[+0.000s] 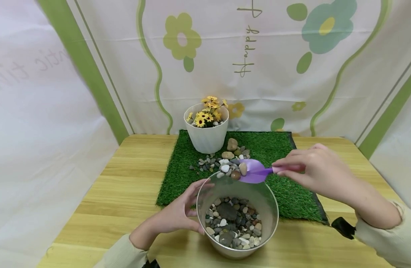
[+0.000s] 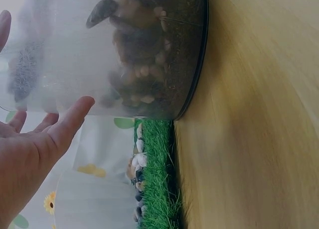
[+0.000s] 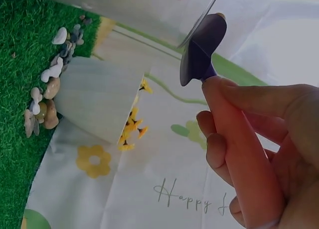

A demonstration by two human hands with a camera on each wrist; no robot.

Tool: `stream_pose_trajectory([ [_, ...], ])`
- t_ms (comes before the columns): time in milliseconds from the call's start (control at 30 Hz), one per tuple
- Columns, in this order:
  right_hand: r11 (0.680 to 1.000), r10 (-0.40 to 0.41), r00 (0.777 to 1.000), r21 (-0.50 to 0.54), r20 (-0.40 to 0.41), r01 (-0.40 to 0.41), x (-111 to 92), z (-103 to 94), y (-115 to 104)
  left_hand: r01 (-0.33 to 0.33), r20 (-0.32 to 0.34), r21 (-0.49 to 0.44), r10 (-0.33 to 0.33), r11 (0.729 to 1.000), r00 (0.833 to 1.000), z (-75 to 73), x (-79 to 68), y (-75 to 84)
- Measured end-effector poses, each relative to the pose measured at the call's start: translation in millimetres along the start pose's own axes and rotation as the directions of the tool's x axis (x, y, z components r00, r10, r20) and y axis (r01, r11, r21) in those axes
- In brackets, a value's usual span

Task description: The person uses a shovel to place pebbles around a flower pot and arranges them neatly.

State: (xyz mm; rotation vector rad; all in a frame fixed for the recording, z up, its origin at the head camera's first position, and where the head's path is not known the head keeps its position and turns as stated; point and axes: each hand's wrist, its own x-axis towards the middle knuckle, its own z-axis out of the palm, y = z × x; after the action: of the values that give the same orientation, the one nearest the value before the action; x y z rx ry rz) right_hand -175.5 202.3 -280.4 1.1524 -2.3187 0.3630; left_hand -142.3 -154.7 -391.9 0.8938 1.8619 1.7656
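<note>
My right hand (image 1: pixel 320 171) grips the pink handle (image 3: pixel 244 154) of a purple garden trowel (image 1: pixel 252 172). The blade is at the far rim of a clear bucket (image 1: pixel 270 208), and a tan stone (image 1: pixel 243 168) lies on it. Pebbles (image 1: pixel 228 225) cover the bucket's floor, with some larger dark stones among them. With thumb and fingers spread round the bucket's left side, my left hand (image 1: pixel 178 214) holds its wall. In the left wrist view, those fingers (image 2: pixel 75 117) lie against the wall. Whether more stones near the blade tip rest on it cannot be told.
A white flowerpot (image 1: pixel 206 139) with yellow flowers (image 1: pixel 206 117) stands behind the bucket on a green turf mat (image 1: pixel 259 143). Loose stones (image 1: pixel 231 144) lie beside the pot. The wooden table (image 1: pixel 118 193) runs around the mat, and a printed curtain (image 1: pixel 218 78) hangs behind.
</note>
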Motion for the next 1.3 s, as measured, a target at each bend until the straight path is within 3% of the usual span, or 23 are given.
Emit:
stream_pose_trajectory([
  [200,0.997,0.076,0.997,0.009,0.015,-0.076,1.9,3.7,12.1,-0.011,-0.007,-0.015,0.01,1.0,1.0,0.3,-0.6,-0.2],
  [467,0.985,0.163,0.986,-0.058,0.037,-0.16,3.6,16.3,27.0,-0.001,-0.002,0.009,0.001,1.0,1.0,-1.6,-0.2,-1.8],
  [700,0.957,0.291,0.94,-0.07,0.179,-0.283,3.2,40.2,43.8,-0.013,-0.003,-0.02,0.013,1.0,1.0,-1.2,0.8,-3.3],
  [867,0.939,0.344,0.904,-0.109,0.255,-0.326,1.3,62.8,55.8,-0.03,0.006,-0.04,0.03,0.999,1.0,-0.2,1.6,-1.4],
  [967,0.935,0.354,0.893,-0.139,0.278,-0.327,0.4,76.8,60.6,-0.035,0.01,-0.039,0.036,0.999,0.999,0.1,1.3,-1.1],
  [1300,0.956,0.283,0.92,-0.158,0.271,-0.247,-0.1,112.6,62.8,-0.028,0.007,-0.039,0.028,0.999,1.0,0.2,0.9,-1.0],
])
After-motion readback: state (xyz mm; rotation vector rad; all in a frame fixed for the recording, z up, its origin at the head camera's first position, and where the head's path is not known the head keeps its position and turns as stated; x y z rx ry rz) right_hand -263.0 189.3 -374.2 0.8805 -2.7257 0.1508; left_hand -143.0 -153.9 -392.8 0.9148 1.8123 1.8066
